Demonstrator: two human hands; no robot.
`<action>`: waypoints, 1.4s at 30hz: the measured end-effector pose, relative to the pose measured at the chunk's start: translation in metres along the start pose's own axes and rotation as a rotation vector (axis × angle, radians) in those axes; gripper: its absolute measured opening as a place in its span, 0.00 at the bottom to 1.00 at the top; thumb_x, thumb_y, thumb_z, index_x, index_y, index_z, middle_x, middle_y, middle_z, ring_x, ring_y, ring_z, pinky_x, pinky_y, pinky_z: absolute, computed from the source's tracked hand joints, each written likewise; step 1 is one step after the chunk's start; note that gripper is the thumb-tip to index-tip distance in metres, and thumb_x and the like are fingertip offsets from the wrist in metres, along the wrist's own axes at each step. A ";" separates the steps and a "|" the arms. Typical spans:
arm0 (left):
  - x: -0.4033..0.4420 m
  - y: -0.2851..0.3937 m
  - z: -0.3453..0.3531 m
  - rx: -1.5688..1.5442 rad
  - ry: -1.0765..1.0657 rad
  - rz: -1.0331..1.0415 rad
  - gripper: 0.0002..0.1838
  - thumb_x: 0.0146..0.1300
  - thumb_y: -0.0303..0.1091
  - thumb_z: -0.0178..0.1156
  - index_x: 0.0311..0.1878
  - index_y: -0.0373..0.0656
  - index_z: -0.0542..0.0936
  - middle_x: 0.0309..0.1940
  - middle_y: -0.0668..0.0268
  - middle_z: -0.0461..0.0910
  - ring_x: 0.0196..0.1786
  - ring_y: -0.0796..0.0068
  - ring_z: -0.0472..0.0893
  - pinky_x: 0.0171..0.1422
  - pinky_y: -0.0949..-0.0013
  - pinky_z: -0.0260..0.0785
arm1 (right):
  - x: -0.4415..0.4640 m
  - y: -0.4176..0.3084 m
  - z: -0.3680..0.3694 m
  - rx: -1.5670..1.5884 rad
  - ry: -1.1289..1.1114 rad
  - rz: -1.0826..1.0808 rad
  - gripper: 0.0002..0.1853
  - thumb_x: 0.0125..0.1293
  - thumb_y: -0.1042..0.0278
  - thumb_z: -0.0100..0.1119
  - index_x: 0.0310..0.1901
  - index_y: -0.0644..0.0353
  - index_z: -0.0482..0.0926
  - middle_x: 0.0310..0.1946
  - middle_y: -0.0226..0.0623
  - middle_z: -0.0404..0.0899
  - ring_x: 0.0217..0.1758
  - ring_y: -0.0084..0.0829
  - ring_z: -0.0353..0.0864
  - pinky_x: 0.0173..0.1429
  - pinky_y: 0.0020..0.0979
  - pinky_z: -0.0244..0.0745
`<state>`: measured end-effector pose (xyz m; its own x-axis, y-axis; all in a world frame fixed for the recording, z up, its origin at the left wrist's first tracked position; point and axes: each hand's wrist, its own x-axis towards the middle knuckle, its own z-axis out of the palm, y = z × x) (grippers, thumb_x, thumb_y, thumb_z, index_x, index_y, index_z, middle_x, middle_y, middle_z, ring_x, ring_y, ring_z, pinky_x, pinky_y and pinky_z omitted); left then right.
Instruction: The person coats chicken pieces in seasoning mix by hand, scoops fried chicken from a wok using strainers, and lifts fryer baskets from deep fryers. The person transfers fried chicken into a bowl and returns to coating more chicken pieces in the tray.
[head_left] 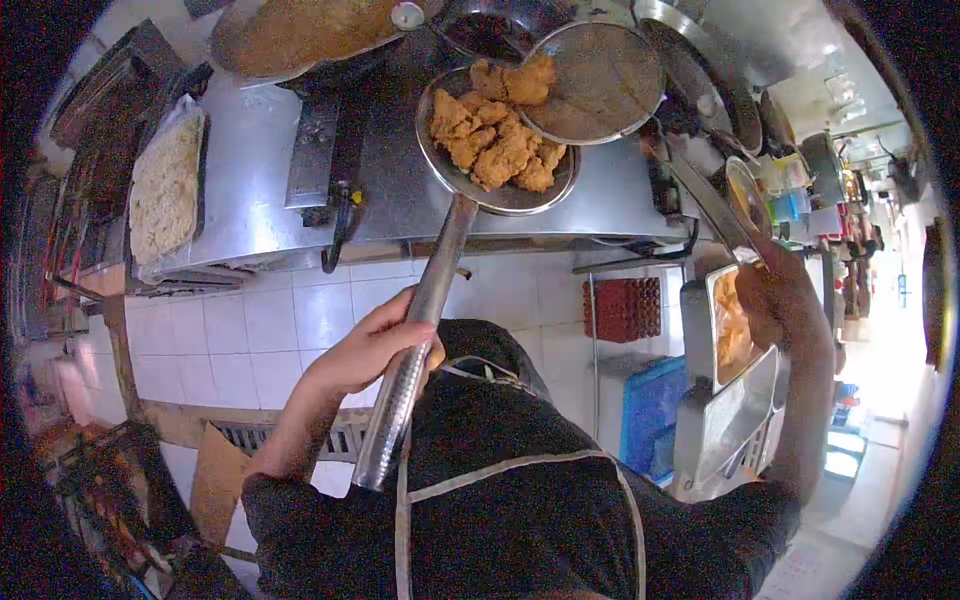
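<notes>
My left hand (375, 345) is wrapped around the thick dimpled metal handle of a large strainer (440, 172). Browned pieces of fried chicken (495, 140) fill its bowl, which is over the steel counter's front edge. On the right, my right hand (780, 290) grips the long handle of a round mesh skimmer (600, 80). The skimmer is tilted against or just above the strainer's far rim; contact is unclear. A couple of chicken pieces (525, 80) lie where the two tools overlap, while most of the mesh is bare.
A dark wok (500, 25) sits behind the strainer. Far left on the counter (245, 210) is a tray of pale coating (165, 190), and a wide pan of brown contents (300, 40) stands at the back. Metal containers (735, 420), a blue bin (645, 420) and a red crate (622, 308) are at right.
</notes>
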<state>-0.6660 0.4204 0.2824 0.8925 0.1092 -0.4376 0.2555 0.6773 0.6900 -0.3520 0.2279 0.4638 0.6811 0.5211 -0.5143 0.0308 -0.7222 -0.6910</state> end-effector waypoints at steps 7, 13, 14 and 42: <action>0.003 -0.019 0.017 -0.130 0.114 0.078 0.18 0.62 0.35 0.51 0.53 0.44 0.62 0.22 0.63 0.72 0.16 0.77 0.72 0.17 0.75 0.66 | -0.010 -0.026 -0.008 -0.166 -0.118 -0.124 0.23 0.59 0.75 0.49 0.58 0.59 0.62 0.17 0.25 0.63 0.08 0.15 0.55 0.09 0.18 0.59; 0.006 -0.021 0.027 -0.154 0.166 0.089 0.16 0.60 0.34 0.52 0.50 0.43 0.63 0.22 0.61 0.74 0.15 0.75 0.72 0.16 0.73 0.65 | -0.021 -0.012 -0.021 -0.107 -0.094 -0.119 0.26 0.57 0.75 0.52 0.59 0.60 0.62 0.17 0.25 0.64 0.16 0.15 0.63 0.15 0.17 0.62; 0.007 -0.023 0.025 -0.166 0.132 0.105 0.18 0.60 0.34 0.52 0.52 0.43 0.63 0.22 0.61 0.74 0.15 0.74 0.72 0.16 0.73 0.66 | -0.020 -0.003 -0.028 -0.121 -0.055 -0.144 0.27 0.56 0.74 0.53 0.59 0.60 0.62 0.18 0.26 0.65 0.18 0.16 0.64 0.19 0.17 0.62; -0.192 -0.039 -0.219 0.231 0.860 0.588 0.14 0.60 0.34 0.56 0.46 0.37 0.76 0.32 0.64 0.79 0.26 0.78 0.76 0.32 0.74 0.72 | 0.163 -0.211 0.257 -0.388 -0.119 -0.577 0.22 0.53 0.76 0.48 0.53 0.67 0.67 0.16 0.32 0.68 0.12 0.22 0.65 0.14 0.26 0.66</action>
<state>-0.9284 0.5323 0.2134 0.3594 0.9120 -0.1976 0.0145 0.2063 0.9784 -0.4350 0.5820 0.3954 0.3938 0.8998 -0.1878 0.6366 -0.4143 -0.6505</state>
